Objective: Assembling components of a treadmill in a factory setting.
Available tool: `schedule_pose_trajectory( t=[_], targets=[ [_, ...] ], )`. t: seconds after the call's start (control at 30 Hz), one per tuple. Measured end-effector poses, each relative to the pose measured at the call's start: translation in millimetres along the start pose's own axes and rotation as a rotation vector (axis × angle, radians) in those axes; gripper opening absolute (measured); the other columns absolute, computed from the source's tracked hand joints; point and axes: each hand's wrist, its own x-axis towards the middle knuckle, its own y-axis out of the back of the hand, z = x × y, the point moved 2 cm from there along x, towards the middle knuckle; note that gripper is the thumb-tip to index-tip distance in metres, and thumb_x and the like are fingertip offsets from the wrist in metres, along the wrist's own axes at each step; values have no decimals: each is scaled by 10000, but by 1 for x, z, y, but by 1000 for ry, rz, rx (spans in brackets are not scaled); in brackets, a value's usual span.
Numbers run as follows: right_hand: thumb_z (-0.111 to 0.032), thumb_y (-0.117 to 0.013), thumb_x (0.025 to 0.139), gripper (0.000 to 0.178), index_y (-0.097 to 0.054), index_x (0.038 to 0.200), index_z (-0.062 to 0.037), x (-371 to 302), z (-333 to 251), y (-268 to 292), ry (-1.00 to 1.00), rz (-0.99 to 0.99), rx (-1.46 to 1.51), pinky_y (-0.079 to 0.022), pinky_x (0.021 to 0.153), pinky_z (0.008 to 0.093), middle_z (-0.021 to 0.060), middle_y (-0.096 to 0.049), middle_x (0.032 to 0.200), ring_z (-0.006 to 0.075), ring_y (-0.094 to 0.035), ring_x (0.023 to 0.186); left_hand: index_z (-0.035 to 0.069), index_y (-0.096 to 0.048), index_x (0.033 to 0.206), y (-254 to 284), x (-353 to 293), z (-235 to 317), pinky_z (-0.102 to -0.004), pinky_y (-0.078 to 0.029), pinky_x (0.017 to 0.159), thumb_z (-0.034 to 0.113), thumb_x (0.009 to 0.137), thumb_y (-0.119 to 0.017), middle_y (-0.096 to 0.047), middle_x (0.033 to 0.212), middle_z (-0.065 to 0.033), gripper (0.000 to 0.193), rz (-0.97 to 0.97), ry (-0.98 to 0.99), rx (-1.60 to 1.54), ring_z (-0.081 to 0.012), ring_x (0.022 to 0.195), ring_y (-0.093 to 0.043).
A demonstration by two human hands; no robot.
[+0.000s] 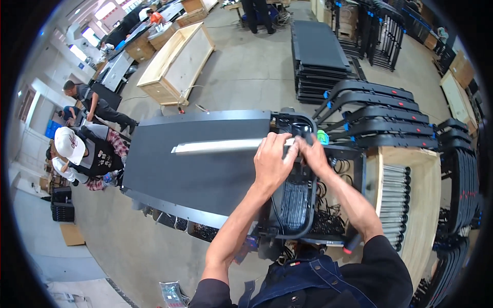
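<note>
Step looks like two-handed handling of a long silvery-white strip (221, 147) over a flat black rectangular deck (185, 177). Bare left hand (273, 160) seemingly pinches its right end; bare right hand (312, 155) alongside, blurred, grip can't tell. Next move calls for steadying the free end. Strip-deck contact unclear.

Grey floor (241, 90), bright windows (91, 36)

Left grip (273, 161) holds white strip (221, 146) over belt (190, 179).
</note>
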Motion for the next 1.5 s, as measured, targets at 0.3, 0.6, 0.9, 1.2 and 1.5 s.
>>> schedule_pose_trajectory(
  t=[0.3,0.6,0.9,1.2,1.5],
  targets=[
    [-710,-701,824,873,-584,1176,80,197,-10,0,-59,-9,-72,-483,407,300,49,-556,579,162,-595,452,-2,-602,1093,-38,86,-198,-507,-488,904,255,904,-698,-596,1106,-171,333,-310,-56,509,-370,1078,-593],
    [-661,-708,850,735,-611,1098,25,239,-50,-59,-153,-387,-134,-448,353,272,21,-510,628,115,-556,445,74,-655,848,-14,108,-199,-443,-446,789,239,752,-807,-598,912,-95,244,-295,-216,600,-280,947,-595],
    [-854,-633,740,869,-687,929,-8,225,-95,-165,181,-1102,-771,-463,477,325,45,-602,697,136,-601,556,81,-672,1129,43,-25,-76,-421,-464,915,169,826,-783,-644,1053,-95,334,62,178,410,-308,1064,-601],
    [-693,-408,1009,762,-621,1273,-11,203,-78,-166,285,-903,-504,-392,381,247,27,-562,646,88,-481,417,-57,-590,1177,66,-272,-38,-368,-539,825,75,970,-616,-714,989,-151,247,241,1138,-183,-219,889,-683],
    [-669,-611,924,779,-723,1067,88,182,-58,-120,275,-613,-465,-566,699,379,170,-711,857,230,-666,716,-43,-695,965,47,-288,-39,-293,-555,698,65,903,-716,-717,811,-80,126,345,1097,-6,-132,744,-665]
  ],
)
